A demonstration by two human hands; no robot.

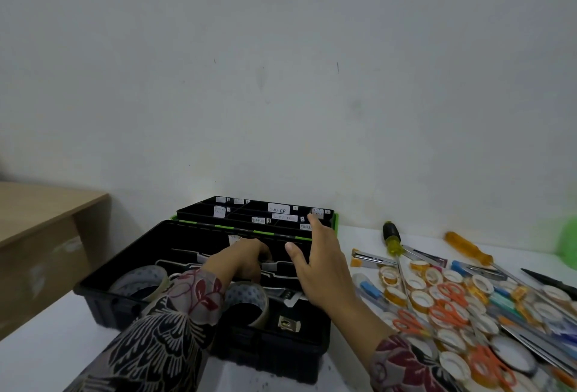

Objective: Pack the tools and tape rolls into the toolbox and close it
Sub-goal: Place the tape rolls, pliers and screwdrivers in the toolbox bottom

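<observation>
A black toolbox (103, 298) stands open on the white table, with two large dotted tape rolls (140, 279) and dark tools lying inside. Behind it sits a black divided tray (249, 210) with white labels. My left hand (243, 262) reaches down into the toolbox with its fingers curled among the tools; what it holds is hidden. My right hand (318, 263) hovers over the box's right end, fingers straight and spread, holding nothing. To the right lies a pile of small tape rolls (418, 295), orange scissors (449, 310), staplers (368, 259) and two screwdrivers (393, 240).
A white wall rises right behind the tray. A wooden desk (46, 223) stands at the left, beside the table. A green object (568, 241) shows at the far right edge. The pile of loose items fills the table's right side.
</observation>
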